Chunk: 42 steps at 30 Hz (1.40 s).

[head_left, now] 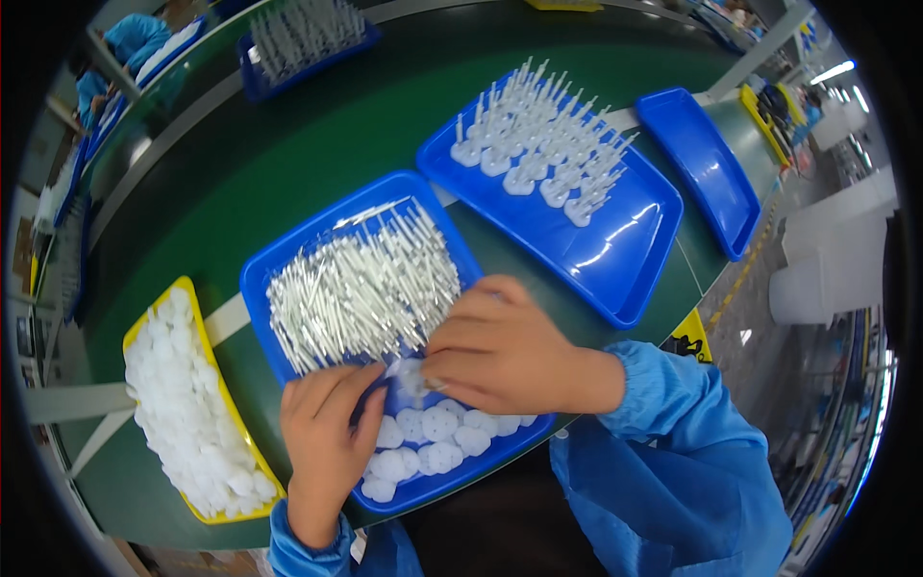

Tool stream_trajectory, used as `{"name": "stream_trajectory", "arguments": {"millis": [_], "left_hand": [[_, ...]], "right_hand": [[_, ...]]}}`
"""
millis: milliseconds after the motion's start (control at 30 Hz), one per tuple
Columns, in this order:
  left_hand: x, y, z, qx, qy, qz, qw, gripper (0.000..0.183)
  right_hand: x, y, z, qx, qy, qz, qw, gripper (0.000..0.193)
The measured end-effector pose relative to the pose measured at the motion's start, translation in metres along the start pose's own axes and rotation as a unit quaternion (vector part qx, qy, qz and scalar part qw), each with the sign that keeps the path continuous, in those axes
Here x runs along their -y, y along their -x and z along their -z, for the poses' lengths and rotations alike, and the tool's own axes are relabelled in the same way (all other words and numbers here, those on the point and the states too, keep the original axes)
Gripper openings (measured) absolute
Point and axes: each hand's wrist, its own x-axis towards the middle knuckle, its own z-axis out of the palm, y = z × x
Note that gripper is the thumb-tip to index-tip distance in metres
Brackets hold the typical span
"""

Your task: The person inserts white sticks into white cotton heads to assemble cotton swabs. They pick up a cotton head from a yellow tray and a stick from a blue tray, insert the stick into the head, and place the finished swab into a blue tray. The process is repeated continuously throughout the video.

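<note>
Over the near side of a blue tray (258, 306), both my hands meet at a translucent white plastic piece (411, 379), partly hidden and blurred. My left hand (325, 423) is closed, fingertips and thumb at the piece's left side. From the right, my right hand (505, 351) curls its fingers around the other side; any thin rod in them is hidden. Just beyond lies a heap of thin white and silver rods (356, 288). Scalloped white plastic discs (437, 440) lie in rows at the tray's near edge, beneath my hands.
A yellow tray (227, 404) piled with white pieces (178, 394) stands at left. At far right, a blue tray (615, 279) carries discs with upright rods (553, 144), beside another blue tray (707, 168). One more loaded blue tray (255, 82) stands at the back of the green table (173, 226).
</note>
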Motion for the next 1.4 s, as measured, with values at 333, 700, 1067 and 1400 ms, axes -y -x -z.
{"name": "stream_trajectory", "arguments": {"millis": [333,700,1067,1400], "left_hand": [[0.011,0.016,-0.007,0.015,0.005,-0.009,1.000,0.021],[0.015,0.017,-0.007,0.002,-0.002,-0.014,1.000,0.021],[0.009,0.016,-0.007,-0.018,0.013,-0.008,1.000,0.019],[-0.022,-0.032,0.004,0.081,0.052,-0.079,0.992,0.025]], "right_hand": [[-0.080,0.077,0.077,-0.050,0.196,-0.221,0.954,0.012],[-0.066,0.060,0.068,0.024,0.122,-0.248,0.961,0.044],[-0.050,0.045,0.066,-0.054,0.219,-0.190,0.956,0.035],[-0.078,-0.097,-0.033,-0.004,0.329,-0.013,0.944,0.007]]}}
